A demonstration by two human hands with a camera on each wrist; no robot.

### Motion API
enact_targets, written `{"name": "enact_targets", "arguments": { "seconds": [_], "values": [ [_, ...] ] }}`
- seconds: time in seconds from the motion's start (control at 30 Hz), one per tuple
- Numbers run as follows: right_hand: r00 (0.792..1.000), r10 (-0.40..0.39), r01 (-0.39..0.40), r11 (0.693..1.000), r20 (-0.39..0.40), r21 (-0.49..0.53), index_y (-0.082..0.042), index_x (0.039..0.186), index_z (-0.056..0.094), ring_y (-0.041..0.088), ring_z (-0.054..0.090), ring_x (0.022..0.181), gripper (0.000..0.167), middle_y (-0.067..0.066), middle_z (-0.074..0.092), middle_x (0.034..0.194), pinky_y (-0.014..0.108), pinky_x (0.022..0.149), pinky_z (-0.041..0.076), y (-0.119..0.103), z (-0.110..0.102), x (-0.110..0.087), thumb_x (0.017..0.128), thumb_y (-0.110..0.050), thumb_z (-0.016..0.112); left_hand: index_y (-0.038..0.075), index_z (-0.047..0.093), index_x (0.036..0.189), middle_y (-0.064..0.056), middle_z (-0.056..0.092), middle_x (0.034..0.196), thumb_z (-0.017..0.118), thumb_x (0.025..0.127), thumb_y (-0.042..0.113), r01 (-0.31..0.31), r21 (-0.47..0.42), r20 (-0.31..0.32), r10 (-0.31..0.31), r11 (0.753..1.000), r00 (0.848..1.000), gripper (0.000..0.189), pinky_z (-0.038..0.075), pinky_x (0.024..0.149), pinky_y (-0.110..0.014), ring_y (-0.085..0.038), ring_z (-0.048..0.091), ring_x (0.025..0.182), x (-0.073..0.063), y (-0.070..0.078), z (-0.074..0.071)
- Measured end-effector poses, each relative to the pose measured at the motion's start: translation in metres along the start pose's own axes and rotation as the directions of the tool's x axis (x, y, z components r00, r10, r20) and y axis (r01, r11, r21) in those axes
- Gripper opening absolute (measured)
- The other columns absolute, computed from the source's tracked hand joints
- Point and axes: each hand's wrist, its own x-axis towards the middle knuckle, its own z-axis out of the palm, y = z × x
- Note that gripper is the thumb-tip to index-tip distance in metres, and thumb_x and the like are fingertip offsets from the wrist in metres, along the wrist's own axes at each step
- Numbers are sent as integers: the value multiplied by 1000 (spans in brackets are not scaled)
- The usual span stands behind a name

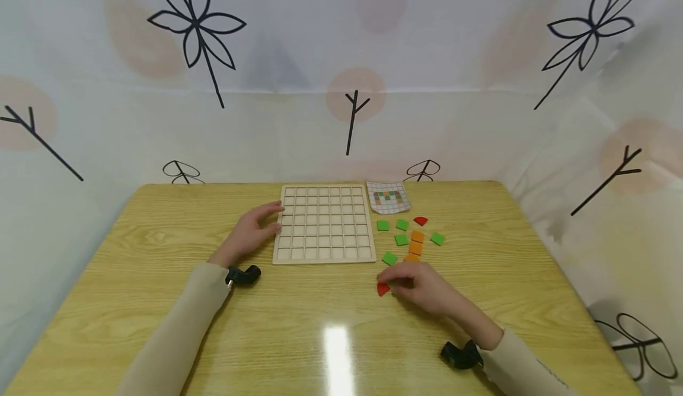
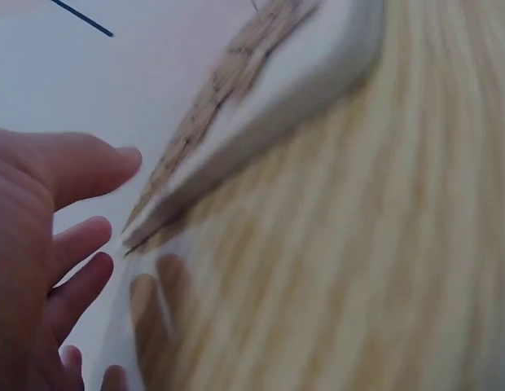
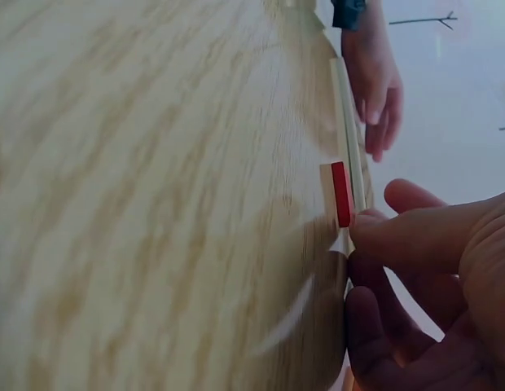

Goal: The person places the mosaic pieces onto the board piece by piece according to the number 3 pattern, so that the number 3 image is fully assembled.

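A wooden grid board lies on the table. My left hand is at its left edge, fingers spread and relaxed; in the left wrist view the thumb and fingers stand near a board corner. At the front right, my right hand pinches a red quarter-circle tile low at the tabletop. From the right wrist, that red tile shows edge-on, with thumb and fingertip at its near end. Green square tiles, orange square tiles and another red tile lie beyond this hand.
A paper card with a coloured grid pattern lies beside the board's back right corner. The wooden table ends at a patterned cloth backdrop. Each wrist wears a small black camera.
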Motion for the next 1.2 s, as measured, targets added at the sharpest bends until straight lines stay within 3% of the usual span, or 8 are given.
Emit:
{"name": "enact_targets", "arguments": {
  "seconds": [0.2,0.47,0.73,1.0,1.2],
  "values": [
    [1000,0,0,1000,11,-21,-11,115,74,20,66,104,29,2,72,114,30,84,56,0,0,0,90,5,69,3,55,140,-16,34,158,62,100,20,-83,112,51,78,990,996,45,1,116,-64,-36,24,147,4,-2,0],
    [1000,-1,1,997,-4,-80,-14,110,75,13,64,99,28,-4,72,108,28,81,55,0,2,2,88,3,72,2,56,140,-15,34,158,62,100,20,-78,126,64,71,989,995,44,20,117,-57,-37,25,146,3,-6,1],
    [1000,12,-13,990,-8,-143,-17,106,76,13,61,96,27,-7,70,105,29,79,53,-1,4,3,87,2,74,4,57,139,-13,36,157,64,99,21,-75,91,52,71,993,996,44,20,117,-56,-37,25,146,2,-8,3],
    [999,45,-42,978,9,-206,-18,106,76,18,61,103,23,-8,67,109,35,85,54,-2,4,2,88,-4,75,5,57,140,-13,35,158,63,100,23,-74,89,65,69,993,996,44,20,116,-58,-36,24,147,2,-8,3],
    [1000,28,-27,971,1,-239,-19,105,76,12,59,94,23,-9,67,105,28,76,52,-4,4,5,87,-3,74,2,58,139,-15,36,157,64,99,20,-81,78,59,77,994,995,44,22,115,-59,-37,24,146,1,-6,2]
  ]
}}
